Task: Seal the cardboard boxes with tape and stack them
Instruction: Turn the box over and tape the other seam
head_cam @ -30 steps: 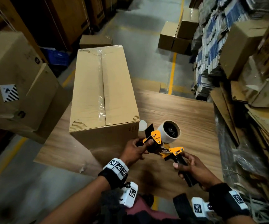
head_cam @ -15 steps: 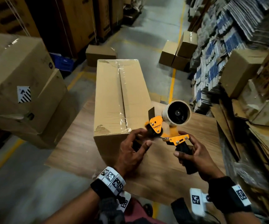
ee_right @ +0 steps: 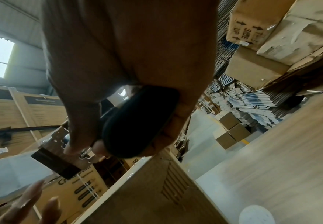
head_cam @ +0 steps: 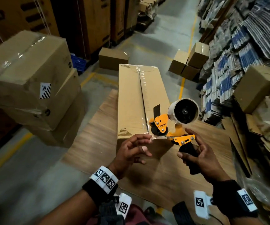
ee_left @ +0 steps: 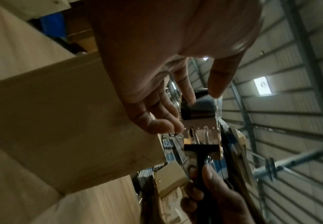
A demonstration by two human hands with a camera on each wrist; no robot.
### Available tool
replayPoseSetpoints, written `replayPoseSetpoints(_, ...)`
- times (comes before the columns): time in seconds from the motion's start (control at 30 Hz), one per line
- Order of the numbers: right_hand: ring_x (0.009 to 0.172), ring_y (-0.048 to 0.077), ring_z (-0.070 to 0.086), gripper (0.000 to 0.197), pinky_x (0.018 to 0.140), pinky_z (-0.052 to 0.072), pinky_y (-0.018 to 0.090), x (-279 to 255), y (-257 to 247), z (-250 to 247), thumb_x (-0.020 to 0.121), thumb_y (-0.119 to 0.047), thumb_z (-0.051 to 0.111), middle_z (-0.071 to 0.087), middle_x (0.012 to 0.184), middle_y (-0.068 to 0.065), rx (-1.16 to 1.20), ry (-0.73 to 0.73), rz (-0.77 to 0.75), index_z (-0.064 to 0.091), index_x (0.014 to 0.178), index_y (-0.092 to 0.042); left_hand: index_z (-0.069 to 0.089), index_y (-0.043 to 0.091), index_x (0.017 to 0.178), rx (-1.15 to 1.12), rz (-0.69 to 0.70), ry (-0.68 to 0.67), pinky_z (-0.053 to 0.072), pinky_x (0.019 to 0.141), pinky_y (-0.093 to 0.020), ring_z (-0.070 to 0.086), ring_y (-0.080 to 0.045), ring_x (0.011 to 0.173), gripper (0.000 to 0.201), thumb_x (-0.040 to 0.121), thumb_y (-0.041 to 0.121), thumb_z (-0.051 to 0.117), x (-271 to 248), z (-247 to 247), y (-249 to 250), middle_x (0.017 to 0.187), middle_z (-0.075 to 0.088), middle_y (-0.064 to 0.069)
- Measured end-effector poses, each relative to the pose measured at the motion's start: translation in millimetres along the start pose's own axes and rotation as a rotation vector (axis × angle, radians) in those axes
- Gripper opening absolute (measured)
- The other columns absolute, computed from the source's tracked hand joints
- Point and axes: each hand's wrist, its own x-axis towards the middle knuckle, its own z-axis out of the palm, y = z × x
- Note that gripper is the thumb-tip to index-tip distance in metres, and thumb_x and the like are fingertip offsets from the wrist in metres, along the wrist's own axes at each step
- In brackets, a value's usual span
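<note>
Up front, the long cardboard box (head_cam: 135,101) lies closed on the wooden desk (head_cam: 95,135), clear tape along its top seam. Beside its near end, the right hand (head_cam: 200,156) grips the orange tape dispenser (head_cam: 171,125); the left hand's (head_cam: 131,150) grip pinches the loose tape end (head_cam: 152,137).

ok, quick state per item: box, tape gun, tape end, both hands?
long box: lies on wooden table, flaps closed, clear tape along top seam
tape dispenser: held off the box's near end, roll loaded
tape end: pulled out from dispenser
left hand: pinches tape end
right hand: grips dispenser handle
stacked boxes: taped shut
</note>
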Motion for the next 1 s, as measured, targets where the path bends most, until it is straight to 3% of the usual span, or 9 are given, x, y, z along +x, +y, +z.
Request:
replayPoseSetpoints(0.1,0.067,0.027,0.065,0.094,0.066,0.059,0.035,9,-5,7,0.075,-0.003,0.085,0.073,0.087,0.021,-0.017,-0.028,-0.017,0.044,0.149,-0.044,0.073,0.019,0.121,-0.109,-0.149,0.012,0.051,0.068,-0.034,0.070,-0.029,0.094,0.046,0.088,0.049,0.062,0,-1,11,0.128,0.070,-0.018)
replayPoseSetpoints(0.2,0.068,0.025,0.066,0.093,0.067,0.059,0.035,23,-7,9,0.073,-0.006,0.086,0.073,0.091,0.023,-0.055,-0.081,-0.024,0.046,0.148,-0.044,0.077,0.017,0.104,-0.194,-0.252,0.107,0.049,0.064,-0.031,0.072,-0.028,0.088,0.050,0.095,0.063,0.058,2,6,13,0.116,0.074,-0.015)
replayPoseSetpoints(0.3,0.067,0.020,0.066,0.093,0.060,0.056,0.031,36,-12,9,0.073,-0.003,0.087,0.074,0.088,0.018,-0.076,-0.131,-0.032,0.047,0.148,-0.041,0.071,0.018,0.105,-0.215,-0.276,0.201,0.051,0.061,-0.028,0.074,-0.024,0.086,0.035,0.092,0.050,0.071,2,11,11,0.109,0.076,-0.011)
replayPoseSetpoints(0.43,0.061,0.015,0.064,0.097,0.047,0.044,0.031,49,-16,9,0.074,0.001,0.086,0.075,0.082,0.009,-0.063,-0.198,-0.021,0.042,0.151,-0.041,0.070,0.020,0.106,-0.308,-0.336,0.351,0.055,0.062,-0.027,0.074,-0.017,0.079,0.017,0.093,0.031,0.073,3,12,14,0.098,0.078,-0.005)
replayPoseSetpoints(0.53,0.056,0.012,0.062,0.100,0.051,0.041,0.036,54,-19,10,0.074,0.000,0.086,0.078,0.091,0.009,-0.066,-0.229,-0.016,0.040,0.151,-0.043,0.076,0.019,0.107,-0.282,-0.379,0.368,0.054,0.066,-0.029,0.074,-0.016,0.080,0.026,0.083,0.025,0.080,2,2,19,0.098,0.078,-0.003)
replayPoseSetpoints(0.63,0.056,0.008,0.063,0.103,0.051,0.039,0.036,57,-22,11,0.072,0.002,0.086,0.078,0.088,0.009,-0.065,-0.240,-0.045,0.040,0.150,-0.045,0.079,0.017,0.102,-0.265,-0.383,0.377,0.052,0.069,-0.032,0.072,-0.016,0.077,0.025,0.077,0.018,0.082,0,-7,25,0.098,0.077,-0.004)
replayPoseSetpoints(0.8,0.056,0.004,0.064,0.099,0.046,0.035,0.028,55,-27,15,0.069,0.011,0.086,0.080,0.090,0.007,-0.056,-0.257,-0.090,0.044,0.144,-0.037,0.077,0.011,0.107,-0.058,-0.525,0.318,0.044,0.064,-0.028,0.058,-0.012,0.063,0.029,0.079,0.016,0.082,-5,-23,36,0.100,0.077,-0.005)
replayPoseSetpoints(0.9,0.063,0.004,0.070,0.080,0.050,0.048,0.016,56,-25,16,0.061,0.011,0.089,0.081,0.090,0.002,-0.082,-0.268,-0.139,0.063,0.129,-0.022,0.080,0.014,0.088,0.055,-0.591,0.310,0.037,0.061,-0.028,0.049,-0.012,0.058,0.012,0.075,0.015,0.081,-7,-34,49,0.092,0.077,-0.005)
replayPoseSetpoints(1.0,0.081,0.012,0.077,0.048,0.068,0.059,0.020,54,-23,16,0.054,-0.003,0.092,0.081,0.091,0.000,-0.109,-0.279,-0.232,0.081,0.095,-0.026,0.078,0.013,0.076,0.178,-0.581,0.301,0.028,0.059,-0.029,0.038,-0.012,0.054,0.009,0.078,0.007,0.073,-8,-41,65,0.085,0.074,-0.010)
